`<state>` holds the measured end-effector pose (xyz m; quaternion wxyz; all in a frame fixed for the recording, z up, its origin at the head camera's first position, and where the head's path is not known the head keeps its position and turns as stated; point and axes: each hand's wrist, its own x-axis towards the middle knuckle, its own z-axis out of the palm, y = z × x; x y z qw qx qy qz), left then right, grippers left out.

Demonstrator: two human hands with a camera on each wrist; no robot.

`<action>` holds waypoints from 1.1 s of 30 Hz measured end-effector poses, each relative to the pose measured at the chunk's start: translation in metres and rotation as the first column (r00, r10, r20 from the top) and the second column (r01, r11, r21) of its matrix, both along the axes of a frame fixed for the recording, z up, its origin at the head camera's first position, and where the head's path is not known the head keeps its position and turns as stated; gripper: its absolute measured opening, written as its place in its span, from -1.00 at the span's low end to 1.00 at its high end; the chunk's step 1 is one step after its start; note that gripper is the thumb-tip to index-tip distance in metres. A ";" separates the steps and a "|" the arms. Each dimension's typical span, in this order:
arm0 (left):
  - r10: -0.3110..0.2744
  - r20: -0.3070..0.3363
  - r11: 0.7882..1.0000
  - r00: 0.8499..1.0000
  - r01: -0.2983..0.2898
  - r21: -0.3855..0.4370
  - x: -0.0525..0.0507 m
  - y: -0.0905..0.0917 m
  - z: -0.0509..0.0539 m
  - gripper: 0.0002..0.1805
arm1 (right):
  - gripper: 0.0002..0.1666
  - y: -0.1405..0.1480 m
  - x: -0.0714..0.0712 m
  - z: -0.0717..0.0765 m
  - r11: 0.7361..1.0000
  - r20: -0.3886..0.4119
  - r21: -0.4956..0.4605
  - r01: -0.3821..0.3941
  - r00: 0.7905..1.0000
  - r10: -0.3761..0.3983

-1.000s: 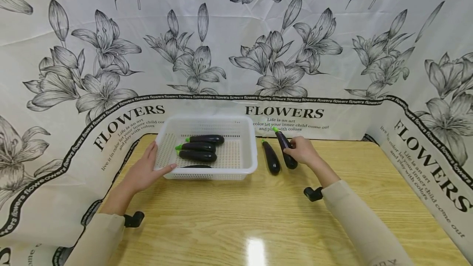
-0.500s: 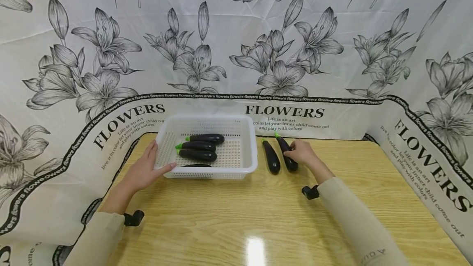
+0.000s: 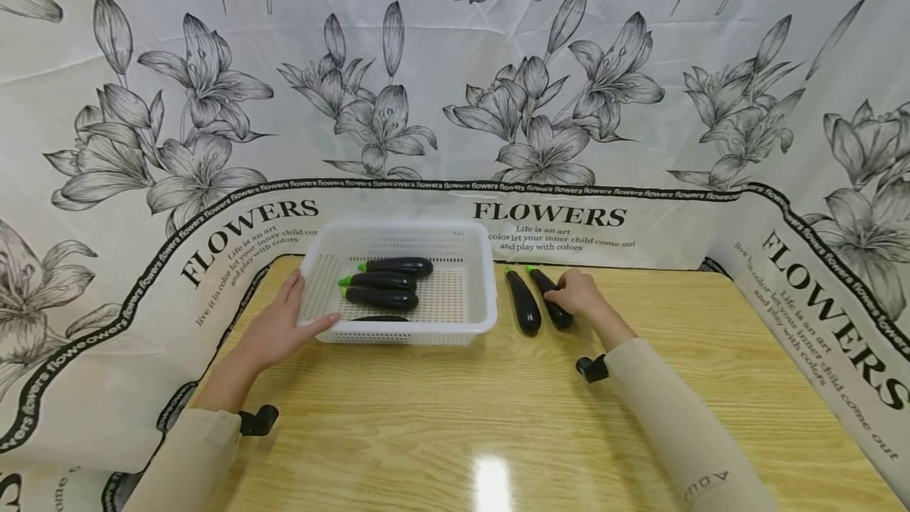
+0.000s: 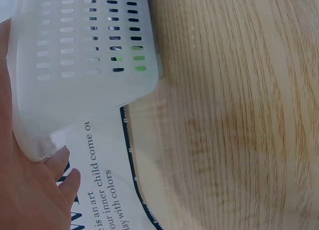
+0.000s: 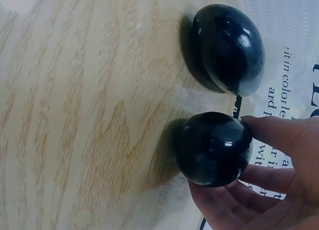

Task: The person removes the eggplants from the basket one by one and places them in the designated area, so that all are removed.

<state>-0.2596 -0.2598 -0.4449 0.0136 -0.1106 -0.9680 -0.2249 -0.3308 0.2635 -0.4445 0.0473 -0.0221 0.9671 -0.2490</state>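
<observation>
At the left of the head view, my left hand (image 3: 273, 330) grips the near left corner of a white perforated plastic basket (image 3: 419, 329), thumb on its front rim. The left wrist view shows fingers (image 4: 59, 163) curled at the basket's edge. Several dark eggplants (image 3: 384, 281) with green stems lie inside; the front wall partly hides one. To the right of the basket, my right hand (image 3: 579, 295) holds an eggplant (image 5: 214, 150) between thumb and fingers, at the table surface. Beside it, slightly apart, a second eggplant (image 3: 524, 305) lies nearly parallel on the wood.
A light wooden table (image 3: 426, 417) carries everything. Behind and at both sides hangs a white cloth (image 3: 441, 85) printed with flowers and lettering, close behind the basket's far side. Small black devices (image 3: 259, 420) sit at both wrists.
My right hand has lowered its eggplant and drawn it slightly toward me, so its stem end now lies level with that of the neighbouring eggplant. The left hand and basket stay put.
</observation>
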 end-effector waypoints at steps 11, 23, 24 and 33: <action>-0.004 -0.003 1.000 1.000 0.004 0.004 0.000 0.001 -0.001 0.27 | -0.46 0.001 0.004 0.000 1.000 -0.023 -0.006 0.004 1.000 -0.004; 0.001 -0.010 1.000 1.000 -0.001 0.004 0.002 0.001 0.002 0.26 | -0.36 0.002 0.012 0.012 0.998 -0.060 0.051 -0.031 0.998 0.034; 0.002 -0.010 1.000 1.000 -0.002 0.004 0.002 0.001 0.002 0.26 | -0.36 0.002 0.013 0.013 0.998 -0.061 0.050 -0.034 0.997 0.037; 0.004 -0.010 1.000 1.000 -0.004 0.003 0.003 0.002 0.004 0.27 | -0.34 0.002 0.028 0.031 0.996 -0.106 0.015 -0.089 0.990 0.090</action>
